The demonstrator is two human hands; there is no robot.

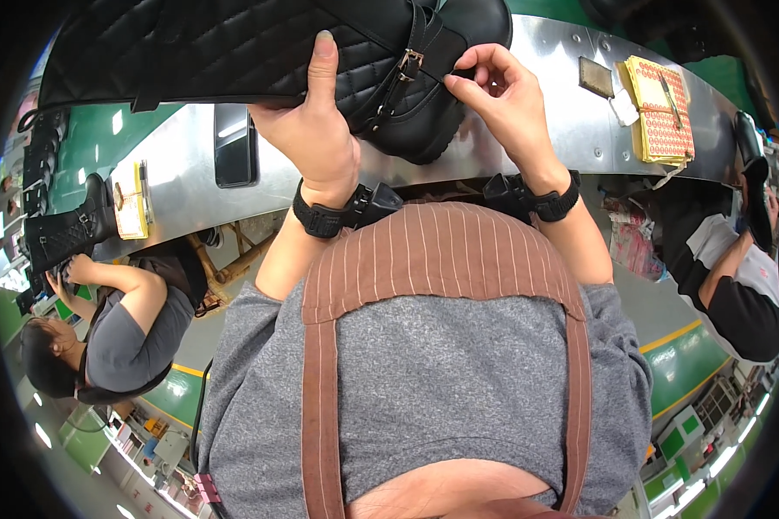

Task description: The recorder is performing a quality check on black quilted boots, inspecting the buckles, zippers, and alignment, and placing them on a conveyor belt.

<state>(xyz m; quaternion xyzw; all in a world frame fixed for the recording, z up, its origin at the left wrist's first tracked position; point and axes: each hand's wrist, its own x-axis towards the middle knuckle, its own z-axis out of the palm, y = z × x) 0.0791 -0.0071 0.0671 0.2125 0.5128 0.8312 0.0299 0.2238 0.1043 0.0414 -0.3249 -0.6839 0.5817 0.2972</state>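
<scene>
A tall black quilted boot lies on its side across the top of the view, its shaft to the left and its foot to the right. My left hand grips it from the near side, thumb up on the quilting and the other fingers hidden beneath. Crossing straps with a small metal buckle run over the ankle. Just right of that buckle, my right hand is closed in a pinch, thumb against index finger, close against the boot. Whatever sits between those fingertips is too small to make out.
The metal worktable bears a black phone, a stack of yellow sheets with red dots and a small dark block. At left a co-worker handles another black boot; another person sits at right.
</scene>
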